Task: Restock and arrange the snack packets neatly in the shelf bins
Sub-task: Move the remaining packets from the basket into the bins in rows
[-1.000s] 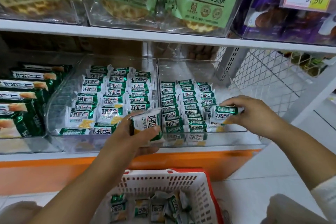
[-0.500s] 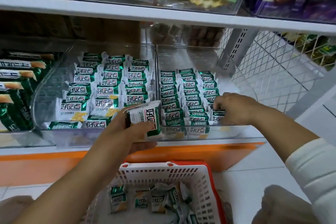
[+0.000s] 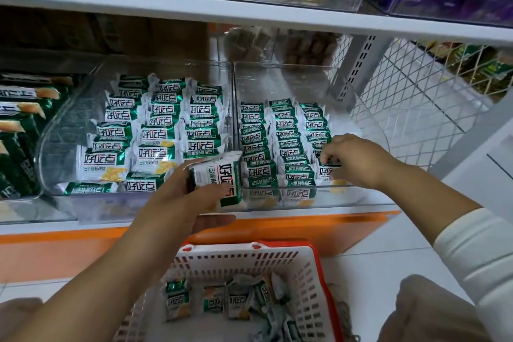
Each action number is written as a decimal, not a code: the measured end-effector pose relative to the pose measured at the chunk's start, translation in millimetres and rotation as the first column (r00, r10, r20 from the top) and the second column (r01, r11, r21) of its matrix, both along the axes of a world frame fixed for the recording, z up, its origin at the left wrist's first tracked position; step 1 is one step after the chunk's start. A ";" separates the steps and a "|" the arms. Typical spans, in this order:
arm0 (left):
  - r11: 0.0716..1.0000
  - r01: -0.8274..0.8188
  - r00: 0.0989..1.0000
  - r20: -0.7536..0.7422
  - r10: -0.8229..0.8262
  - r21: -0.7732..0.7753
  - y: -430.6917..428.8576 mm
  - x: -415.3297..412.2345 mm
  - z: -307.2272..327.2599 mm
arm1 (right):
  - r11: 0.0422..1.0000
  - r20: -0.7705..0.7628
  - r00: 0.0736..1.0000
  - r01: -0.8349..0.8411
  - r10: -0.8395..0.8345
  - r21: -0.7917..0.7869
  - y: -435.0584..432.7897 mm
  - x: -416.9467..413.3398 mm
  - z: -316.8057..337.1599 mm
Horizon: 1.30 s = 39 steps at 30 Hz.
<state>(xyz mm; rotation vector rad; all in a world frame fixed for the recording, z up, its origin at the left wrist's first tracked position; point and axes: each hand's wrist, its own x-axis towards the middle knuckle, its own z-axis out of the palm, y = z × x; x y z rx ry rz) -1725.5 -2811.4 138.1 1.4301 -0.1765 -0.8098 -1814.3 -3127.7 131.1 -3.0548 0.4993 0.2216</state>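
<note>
R hand (image 3: 354,161) fingers pinch pkt (image 3: 328,171) at 5 o'clock corner of R bin (image 3: 277,83); L hand (image 3: 177,203) fingers wrapped round spare pkt (image 3: 219,179) at 9 o'clock. Risk: I shove hard, row (image 3: 316,130) topples.

Looked across at a white upper shelf board (image 3: 249,12) spanning the top from left to right. Found a white lower shelf edge (image 3: 41,229) nearer, with an orange base strip (image 3: 305,228) directly beneath it. Noted a grey perforated upright (image 3: 358,69) at the far right, and a white wire mesh panel (image 3: 422,108) just beside it. Glimpsed brown cardboard (image 3: 97,33) in shadow at the far left, under the upper board. Looked down on a white tiled floor (image 3: 383,255), lit softly and evenly.
</note>
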 end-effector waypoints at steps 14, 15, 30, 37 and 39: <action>0.989 0.113 0.993 -0.035 -0.117 -0.093 -12.6 -21.0 9.5 | 0.514 0.139 0.972 -0.023 -0.189 0.858 125.1 -16.8 62.8; 0.989 0.125 0.992 -0.007 -0.126 -0.084 -12.9 -22.5 9.8 | 0.477 0.131 0.972 -0.022 -0.195 0.879 133.9 -20.7 62.0; 0.836 -0.125 0.487 0.768 -0.417 0.534 -21.7 7.9 -14.9 | 0.952 -0.160 0.975 0.190 -0.154 0.239 12.9 -11.4 63.1; 0.822 -0.145 0.472 0.768 -0.432 0.551 -27.7 9.0 -19.4 | 0.981 -0.424 0.900 0.161 -0.102 0.105 12.4 8.9 41.6; 0.819 -0.153 0.473 0.768 -0.431 0.553 -27.4 9.2 -20.9 | 0.987 -0.482 0.871 0.144 -0.096 0.064 13.0 11.8 43.2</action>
